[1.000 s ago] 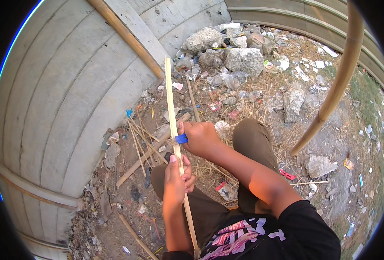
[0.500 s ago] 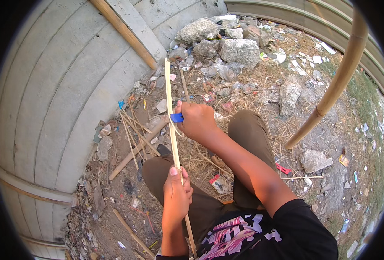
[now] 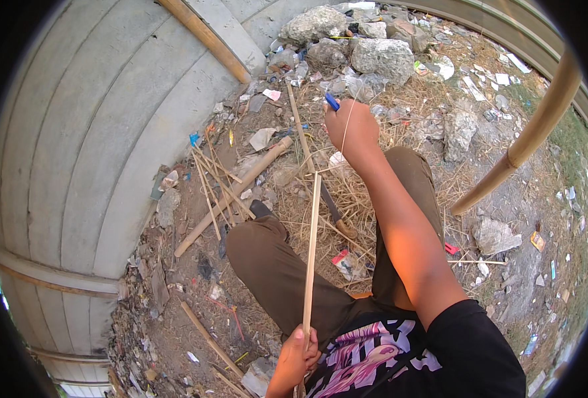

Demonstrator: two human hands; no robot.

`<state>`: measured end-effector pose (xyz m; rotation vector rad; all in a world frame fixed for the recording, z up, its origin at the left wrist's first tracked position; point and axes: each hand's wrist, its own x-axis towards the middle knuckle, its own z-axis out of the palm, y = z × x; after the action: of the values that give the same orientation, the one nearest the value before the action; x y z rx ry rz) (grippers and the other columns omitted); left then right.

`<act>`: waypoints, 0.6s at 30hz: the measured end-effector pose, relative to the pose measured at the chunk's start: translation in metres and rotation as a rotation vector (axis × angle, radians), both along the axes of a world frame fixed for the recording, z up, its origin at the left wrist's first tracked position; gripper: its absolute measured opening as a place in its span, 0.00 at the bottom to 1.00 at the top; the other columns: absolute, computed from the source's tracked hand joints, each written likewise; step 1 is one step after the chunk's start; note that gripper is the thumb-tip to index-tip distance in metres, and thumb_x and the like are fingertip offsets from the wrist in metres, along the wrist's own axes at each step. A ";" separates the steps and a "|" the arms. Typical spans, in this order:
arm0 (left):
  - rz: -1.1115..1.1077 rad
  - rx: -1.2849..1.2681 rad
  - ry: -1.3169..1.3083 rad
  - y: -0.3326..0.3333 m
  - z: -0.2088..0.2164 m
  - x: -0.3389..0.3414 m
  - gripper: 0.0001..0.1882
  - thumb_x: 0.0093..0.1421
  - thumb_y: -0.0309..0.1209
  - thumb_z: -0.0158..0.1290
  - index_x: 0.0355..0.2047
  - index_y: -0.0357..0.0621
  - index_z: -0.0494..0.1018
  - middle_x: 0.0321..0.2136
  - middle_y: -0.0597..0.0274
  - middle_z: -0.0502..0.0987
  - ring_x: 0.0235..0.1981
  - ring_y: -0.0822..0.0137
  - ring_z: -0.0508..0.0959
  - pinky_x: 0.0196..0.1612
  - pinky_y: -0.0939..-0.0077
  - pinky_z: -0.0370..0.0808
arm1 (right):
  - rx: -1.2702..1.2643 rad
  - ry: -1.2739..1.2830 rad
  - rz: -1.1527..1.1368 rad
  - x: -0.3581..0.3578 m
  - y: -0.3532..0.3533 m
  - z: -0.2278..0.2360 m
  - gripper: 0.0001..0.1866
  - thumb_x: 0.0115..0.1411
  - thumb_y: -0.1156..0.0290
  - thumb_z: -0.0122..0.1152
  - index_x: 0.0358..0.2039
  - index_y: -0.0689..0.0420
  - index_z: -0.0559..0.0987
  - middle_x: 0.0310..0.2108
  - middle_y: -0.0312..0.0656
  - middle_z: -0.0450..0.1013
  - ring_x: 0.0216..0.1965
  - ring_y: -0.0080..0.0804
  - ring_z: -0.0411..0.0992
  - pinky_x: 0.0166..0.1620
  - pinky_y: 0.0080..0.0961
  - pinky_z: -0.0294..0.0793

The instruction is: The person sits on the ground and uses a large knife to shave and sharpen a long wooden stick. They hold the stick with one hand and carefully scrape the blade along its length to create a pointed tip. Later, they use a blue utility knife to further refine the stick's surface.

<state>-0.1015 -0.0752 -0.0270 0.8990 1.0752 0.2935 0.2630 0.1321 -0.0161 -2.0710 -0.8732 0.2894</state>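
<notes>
My left hand (image 3: 298, 358) is closed round the lower part of a long, pale bamboo strip (image 3: 312, 259), close to my shirt. The strip points away from me, and its far end stands free above the ground between my knees. My right hand (image 3: 355, 132) is stretched out beyond that end, in a fist round a small blue cutter (image 3: 332, 101). Only a short blue piece of the cutter shows; its blade is hidden. A thin, pale shaving (image 3: 348, 119) loops past the right hand.
Cut sticks (image 3: 215, 182) and a thick bamboo piece (image 3: 241, 192) lie at left, by a concrete wall (image 3: 108, 132). A wooden-handled blade (image 3: 337, 215) lies between my legs. A bamboo pole (image 3: 519, 149) slants at right. Rocks (image 3: 383, 60) and litter lie at the back.
My right hand with the cutter has moved off the strip, away and to the right. My left hand has drawn the strip back toward my body. The view has shifted slightly.
</notes>
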 end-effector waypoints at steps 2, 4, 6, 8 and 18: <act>0.119 -0.166 -0.200 0.015 -0.012 -0.019 0.25 0.74 0.54 0.29 0.37 0.46 0.62 0.15 0.75 0.54 0.13 0.80 0.52 0.17 0.83 0.50 | 0.046 0.002 0.117 -0.010 -0.007 0.002 0.18 0.62 0.59 0.54 0.34 0.61 0.84 0.29 0.58 0.79 0.35 0.58 0.79 0.40 0.48 0.79; 0.156 -0.186 -0.292 0.032 -0.003 -0.012 0.25 0.74 0.55 0.29 0.36 0.47 0.62 0.15 0.74 0.54 0.12 0.81 0.53 0.16 0.85 0.50 | 0.099 -0.045 0.274 -0.042 -0.019 -0.001 0.19 0.63 0.57 0.54 0.30 0.61 0.83 0.25 0.58 0.77 0.30 0.59 0.78 0.37 0.49 0.78; 0.122 -0.137 -0.393 0.052 0.003 -0.001 0.25 0.74 0.54 0.29 0.36 0.47 0.62 0.15 0.74 0.54 0.12 0.81 0.53 0.16 0.86 0.50 | 0.165 -0.131 0.392 -0.067 -0.026 -0.011 0.21 0.65 0.56 0.53 0.27 0.61 0.82 0.22 0.57 0.76 0.27 0.59 0.77 0.34 0.49 0.77; 0.106 0.031 -0.349 0.079 0.003 0.023 0.23 0.75 0.52 0.30 0.35 0.47 0.62 0.16 0.73 0.56 0.12 0.80 0.55 0.16 0.85 0.52 | 0.205 -0.182 0.412 -0.084 -0.026 -0.013 0.21 0.66 0.56 0.52 0.25 0.60 0.81 0.20 0.55 0.76 0.24 0.58 0.76 0.31 0.49 0.76; 0.173 0.408 -0.203 0.165 0.032 0.119 0.14 0.74 0.42 0.37 0.37 0.46 0.62 0.22 0.67 0.64 0.13 0.77 0.61 0.13 0.82 0.60 | 0.365 -0.333 0.488 -0.094 -0.026 -0.026 0.18 0.66 0.60 0.53 0.22 0.56 0.78 0.18 0.46 0.75 0.19 0.50 0.75 0.24 0.44 0.73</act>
<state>0.0176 0.0898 0.0054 1.1120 0.9187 0.7524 0.1692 0.1061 -0.0421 -1.5688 -1.5149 0.0312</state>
